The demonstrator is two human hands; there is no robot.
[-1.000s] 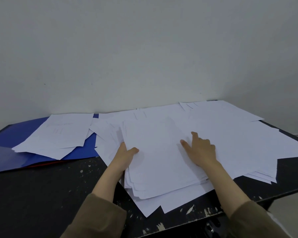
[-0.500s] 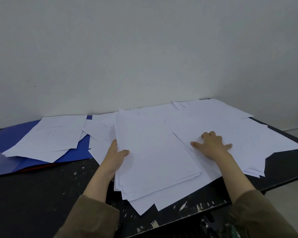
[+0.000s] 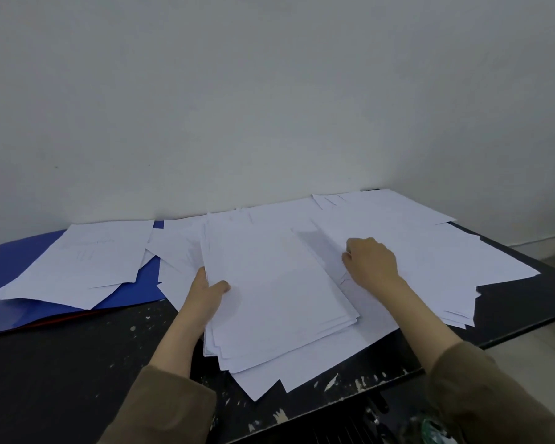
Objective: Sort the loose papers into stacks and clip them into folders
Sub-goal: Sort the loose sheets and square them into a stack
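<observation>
The left hand (image 3: 207, 296) is seen gripping the left edge of a gathered stack of papers (image 3: 276, 293), thumb laid on top and fingers tucked beneath, and the stack is held slightly raised at that edge while its near end rests on other sheets. The right hand (image 3: 370, 262) is curled with knuckles up on the loose papers (image 3: 429, 251) just right of the stack; a sheet appears to be pinched or drawn in by its fingers, though the fingertips are hidden and this cannot be confirmed. Compared with a second ago, the right hand has been moved off the top of the stack, carried out to the right, and then changed from a flat, spread palm into this curl, while the left hand's grip has been kept. From this it may be judged that another sheet is being collected for the stack, so sorting is under way and clipping has not been reached. Farther left, a smaller pile of sheets (image 3: 80, 261) lies on an open blue folder (image 3: 10, 261), well apart from the hands. Everything is carried on a dark, paint-flecked surface (image 3: 77, 363) set against a plain pale wall (image 3: 269, 91). Faint marks are visible on the smaller pile's top sheet, but no writing, label or brand can be read.
</observation>
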